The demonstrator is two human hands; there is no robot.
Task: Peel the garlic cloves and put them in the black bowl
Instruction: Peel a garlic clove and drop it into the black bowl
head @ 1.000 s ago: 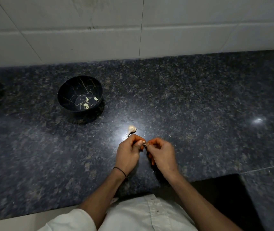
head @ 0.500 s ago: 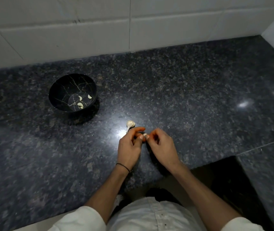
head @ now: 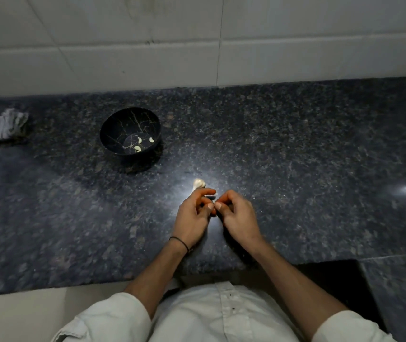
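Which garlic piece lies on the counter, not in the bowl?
The pale garlic piece just beyond the left hand; the three peeled cloves lie inside the black bowl.

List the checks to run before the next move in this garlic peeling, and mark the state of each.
1. Black bowl upright on the counter, mouth open: ok.
2. Peeled cloves lie inside the bowl, three of them: ok.
3. Left hand and right hand meet fingertip to fingertip: ok.
4. Grip on a clove between those fingertips: cannot tell, the fingers hide it.
5. Skin fully off that clove: cannot tell.
6. Garlic piece lies on the counter just beyond the left hand, apart from the bowl: ok.
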